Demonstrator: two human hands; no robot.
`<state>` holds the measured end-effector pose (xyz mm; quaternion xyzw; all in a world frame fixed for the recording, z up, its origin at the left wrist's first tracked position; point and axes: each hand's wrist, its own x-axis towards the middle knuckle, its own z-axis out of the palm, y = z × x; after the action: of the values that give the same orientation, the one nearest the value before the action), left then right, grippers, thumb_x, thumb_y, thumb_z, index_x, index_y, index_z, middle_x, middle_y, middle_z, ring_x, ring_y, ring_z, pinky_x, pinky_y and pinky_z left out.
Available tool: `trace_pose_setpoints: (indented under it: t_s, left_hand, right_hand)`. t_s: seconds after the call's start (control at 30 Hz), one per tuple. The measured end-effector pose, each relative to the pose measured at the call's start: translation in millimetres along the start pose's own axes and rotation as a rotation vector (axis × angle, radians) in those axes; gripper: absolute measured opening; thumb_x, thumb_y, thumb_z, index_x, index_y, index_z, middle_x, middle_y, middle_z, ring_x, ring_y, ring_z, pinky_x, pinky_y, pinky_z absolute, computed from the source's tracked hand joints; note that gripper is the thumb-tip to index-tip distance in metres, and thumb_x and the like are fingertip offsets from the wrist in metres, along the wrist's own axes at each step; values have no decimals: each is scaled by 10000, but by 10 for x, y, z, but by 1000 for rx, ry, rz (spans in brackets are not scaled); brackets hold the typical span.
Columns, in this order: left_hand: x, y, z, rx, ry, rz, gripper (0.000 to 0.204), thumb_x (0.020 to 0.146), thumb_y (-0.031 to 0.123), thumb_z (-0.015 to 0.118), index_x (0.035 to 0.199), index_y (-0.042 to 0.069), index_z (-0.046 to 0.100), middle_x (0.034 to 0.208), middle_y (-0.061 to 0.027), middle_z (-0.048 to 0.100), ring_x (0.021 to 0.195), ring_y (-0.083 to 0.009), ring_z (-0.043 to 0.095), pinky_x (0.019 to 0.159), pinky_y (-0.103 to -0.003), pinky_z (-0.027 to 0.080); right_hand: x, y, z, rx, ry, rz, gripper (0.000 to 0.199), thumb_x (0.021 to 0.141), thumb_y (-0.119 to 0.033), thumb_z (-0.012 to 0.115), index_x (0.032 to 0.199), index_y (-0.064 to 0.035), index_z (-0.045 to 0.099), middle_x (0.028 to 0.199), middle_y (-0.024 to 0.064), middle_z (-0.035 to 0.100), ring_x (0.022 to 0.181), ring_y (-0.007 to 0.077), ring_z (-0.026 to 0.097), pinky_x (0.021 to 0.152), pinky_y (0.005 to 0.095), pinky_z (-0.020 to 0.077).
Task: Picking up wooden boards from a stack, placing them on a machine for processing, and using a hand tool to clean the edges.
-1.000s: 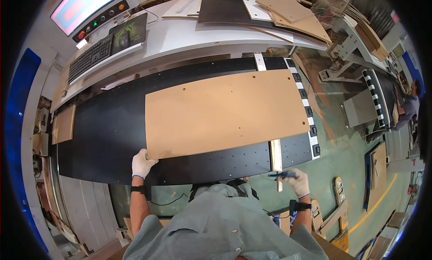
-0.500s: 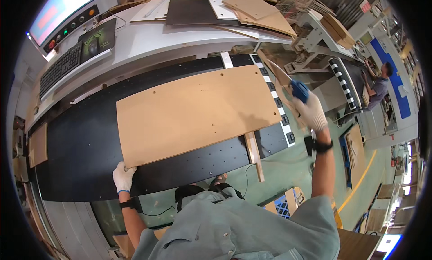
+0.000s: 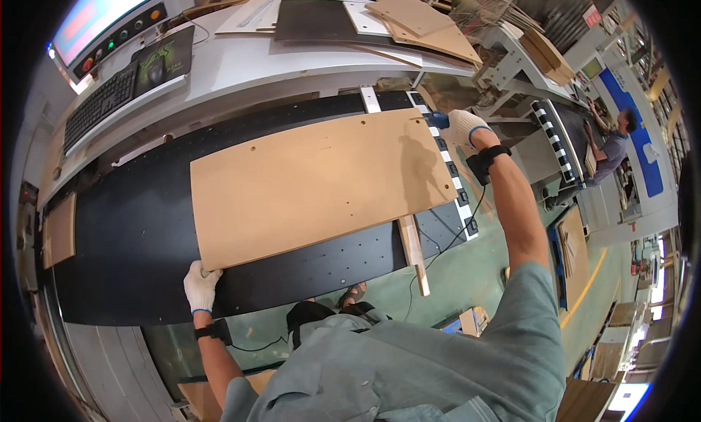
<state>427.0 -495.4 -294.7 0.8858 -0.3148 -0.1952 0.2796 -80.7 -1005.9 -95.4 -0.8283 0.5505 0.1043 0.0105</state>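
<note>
A light brown wooden board [image 3: 314, 185] with several small drilled holes lies across a black work table [image 3: 131, 239]. My left hand [image 3: 201, 287], in a white knit glove, is closed round the board's near left corner, thumb on top. At the far right corner, my gloved right hand [image 3: 465, 126] grips a blue hand tool [image 3: 438, 120]. The tool sits right by the board's right edge; its exact kind is hard to make out. My right arm casts a shadow on the board.
A wooden strip [image 3: 413, 254] juts from under the board's near edge. Behind stands a white desk [image 3: 234, 64] with a keyboard [image 3: 98, 104], a monitor [image 3: 106, 13] and stacked panels [image 3: 431, 39]. Far right, another person [image 3: 617, 141] works at a machine.
My right hand has swung away from me and leftward with the blue tool, from beside the table up to the board's far right corner. My left hand keeps its hold.
</note>
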Motion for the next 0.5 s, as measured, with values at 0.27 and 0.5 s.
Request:
trace_pose_setpoints:
  t_s: [0.27,0.5]
  left_hand:
    - [-110,-116,-6,-64,39,120,365,833,271,877,1077,50,719,990,-164,781,926,-316,772,821,-417,584]
    - [-105,50,-14,-5,40,40,373,806,322,892,1000,69,699,968,-147,788,923,-341,767,805,-434,591]
  right_hand:
    - [167,-1131,-95,-56,-11,-268,386,862,-348,687,1086,-47,777,1081,243,772,1024,414,752,877,497,598]
    - [83,-2336,-324,-35,20,-478,386,888,-354,646,1031,-17,771,1066,273,754,1030,445,735,903,522,587]
